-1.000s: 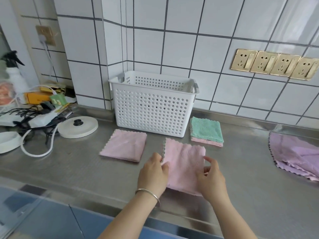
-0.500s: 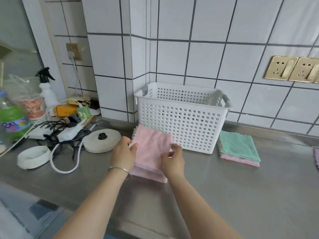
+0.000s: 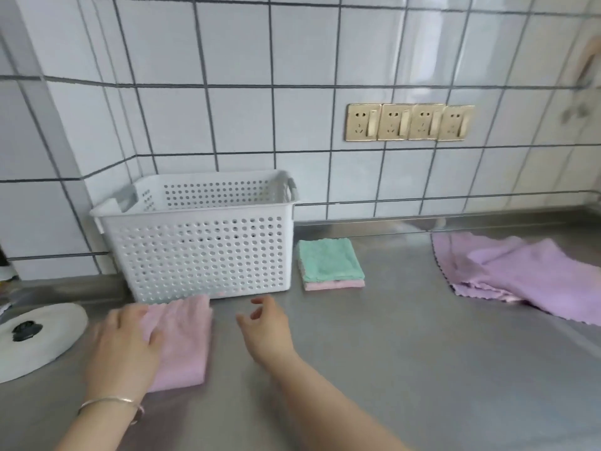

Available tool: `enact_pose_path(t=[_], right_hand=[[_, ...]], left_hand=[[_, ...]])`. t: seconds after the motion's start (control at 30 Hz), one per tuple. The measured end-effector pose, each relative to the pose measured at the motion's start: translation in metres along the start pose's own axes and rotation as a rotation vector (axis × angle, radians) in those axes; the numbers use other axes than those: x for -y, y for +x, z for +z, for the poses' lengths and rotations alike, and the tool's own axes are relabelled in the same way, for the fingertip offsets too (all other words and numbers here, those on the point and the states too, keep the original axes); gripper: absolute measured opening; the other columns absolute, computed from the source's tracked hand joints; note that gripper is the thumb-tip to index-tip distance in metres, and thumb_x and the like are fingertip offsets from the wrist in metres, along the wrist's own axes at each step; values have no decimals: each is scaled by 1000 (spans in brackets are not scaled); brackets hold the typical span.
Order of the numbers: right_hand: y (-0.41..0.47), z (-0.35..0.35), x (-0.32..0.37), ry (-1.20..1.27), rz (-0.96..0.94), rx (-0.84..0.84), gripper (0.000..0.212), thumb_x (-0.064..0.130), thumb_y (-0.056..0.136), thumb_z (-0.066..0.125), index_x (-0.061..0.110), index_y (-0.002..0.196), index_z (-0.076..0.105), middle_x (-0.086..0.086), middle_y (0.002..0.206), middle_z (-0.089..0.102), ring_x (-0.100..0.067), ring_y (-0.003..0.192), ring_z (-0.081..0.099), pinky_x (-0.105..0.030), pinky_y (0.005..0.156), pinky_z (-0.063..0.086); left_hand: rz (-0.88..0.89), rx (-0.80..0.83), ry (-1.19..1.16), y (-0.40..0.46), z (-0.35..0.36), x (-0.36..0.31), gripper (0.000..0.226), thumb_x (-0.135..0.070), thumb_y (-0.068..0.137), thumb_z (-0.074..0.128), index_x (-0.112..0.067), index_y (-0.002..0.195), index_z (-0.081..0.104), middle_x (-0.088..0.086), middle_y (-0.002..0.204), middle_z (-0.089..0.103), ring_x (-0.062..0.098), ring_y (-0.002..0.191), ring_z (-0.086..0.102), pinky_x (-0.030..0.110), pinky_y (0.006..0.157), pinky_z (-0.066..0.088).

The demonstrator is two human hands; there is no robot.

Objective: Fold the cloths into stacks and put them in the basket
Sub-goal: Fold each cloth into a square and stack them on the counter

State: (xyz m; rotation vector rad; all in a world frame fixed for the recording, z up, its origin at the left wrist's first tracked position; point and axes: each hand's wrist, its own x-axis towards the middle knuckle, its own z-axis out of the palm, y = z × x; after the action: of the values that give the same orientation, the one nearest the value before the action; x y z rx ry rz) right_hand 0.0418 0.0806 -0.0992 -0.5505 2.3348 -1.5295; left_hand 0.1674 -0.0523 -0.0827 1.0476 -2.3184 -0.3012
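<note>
Fingers of the left hand [image 3: 125,346] lie spread and flat on the folded pink cloths [image 3: 185,340], pressing the pile down on the bench [image 3: 406,353]; nothing is pinched between them. Those of the right hand [image 3: 266,330] are loosely curled and empty, hovering just to the right of the pile and clear of it. The pink pile sits directly in front of the white perforated basket [image 3: 201,255], its far edge about touching the basket's front wall, and its long axis runs away from the person toward that wall. If the next move is to lift this pile into the basket, the way lies straight ahead and up over the front rim, and the left hand, already on the cloth, is the nearer one; the right would have to come in from the side to take the free edge. A second folded stack, green over pink [image 3: 330,263], rests just beside the basket's right wall, closer to the right hand. Farther right, well apart, unfolded purple cloths [image 3: 520,275] lie rumpled on the bench, also on the right hand's side. The basket's floor is hidden, so I cannot tell whether anything lies in it. No brand, label or writing can be read anywhere; the four brass wall sockets [image 3: 409,122] and the white lid [image 3: 35,340] at far left show none.
</note>
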Motion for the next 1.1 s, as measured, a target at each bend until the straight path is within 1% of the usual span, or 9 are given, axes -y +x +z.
enact_pose_path(t=[0.2, 0.33, 0.47, 0.67, 0.73, 0.83, 0.93, 1.0, 1.1], right_hand=[[-10, -176, -67, -194, 27, -252, 30, 18, 83, 48, 19, 112, 58, 6, 86, 55, -19, 82, 57, -27, 71, 47], [-24, -294, -120, -426, 109, -473, 28, 15, 85, 46, 20, 108, 61, 1, 105, 64, -22, 99, 59, -29, 79, 46], [-30, -388, -172, -614, 165, -572, 28, 14, 86, 46, 18, 107, 63, -1, 113, 63, -22, 103, 58, -28, 76, 44], [-6, -434, -206, -775, 14, -583, 26, 13, 85, 49, 16, 106, 62, -4, 107, 60, -25, 104, 54, -34, 75, 45], [6, -443, -209, -857, -70, -619, 24, 9, 74, 61, 14, 98, 64, -4, 96, 61, -28, 91, 58, -34, 63, 46], [27, -451, -217, -1012, -100, -665, 38, 12, 43, 81, 16, 78, 68, -1, 74, 63, -26, 63, 60, -29, 45, 46], [43, -458, -222, -1099, -68, -701, 30, 12, 35, 84, 17, 54, 62, 0, 60, 57, -24, 52, 55, -27, 42, 29], [48, -465, -225, -1094, -33, -740, 29, 8, 39, 83, 16, 51, 58, 0, 57, 56, -24, 50, 53, -27, 46, 23], [47, -468, -218, -1025, -133, -841, 12, 8, 57, 61, 15, 67, 60, -1, 64, 61, -26, 56, 54, -28, 47, 30]], left_hand=[[357, 226, -382, -38, 20, -168, 10, -12, 81, 64, -19, 87, 60, -3, 85, 66, 21, 83, 65, 34, 79, 47], [638, 401, -420, -79, 71, -280, 7, -24, 83, 60, -29, 88, 58, -13, 85, 64, 10, 84, 63, 28, 78, 48], [855, 489, -246, -108, 137, -379, 19, -30, 88, 51, -25, 105, 59, -8, 108, 62, 16, 104, 59, 28, 83, 44], [938, 410, -114, -95, 217, -460, 32, -13, 78, 59, -18, 110, 61, 4, 110, 63, 31, 105, 57, 38, 79, 51], [939, 392, -99, -92, 235, -474, 36, -8, 65, 69, -17, 100, 65, 5, 97, 68, 34, 91, 63, 39, 66, 55], [954, 374, -5, -90, 246, -484, 30, -17, 61, 72, -24, 90, 67, -2, 90, 69, 25, 88, 65, 33, 65, 48], [1026, 291, -37, -82, 250, -484, 19, -25, 45, 77, -27, 57, 64, -10, 55, 65, 14, 55, 63, 22, 50, 44], [1019, 225, -135, -79, 247, -483, 3, -28, 59, 64, -29, 60, 66, -13, 55, 65, 12, 53, 62, 20, 48, 43], [930, 273, -340, -83, 229, -494, 26, -26, 82, 44, -24, 84, 69, -3, 78, 71, 22, 74, 64, 27, 61, 45]])
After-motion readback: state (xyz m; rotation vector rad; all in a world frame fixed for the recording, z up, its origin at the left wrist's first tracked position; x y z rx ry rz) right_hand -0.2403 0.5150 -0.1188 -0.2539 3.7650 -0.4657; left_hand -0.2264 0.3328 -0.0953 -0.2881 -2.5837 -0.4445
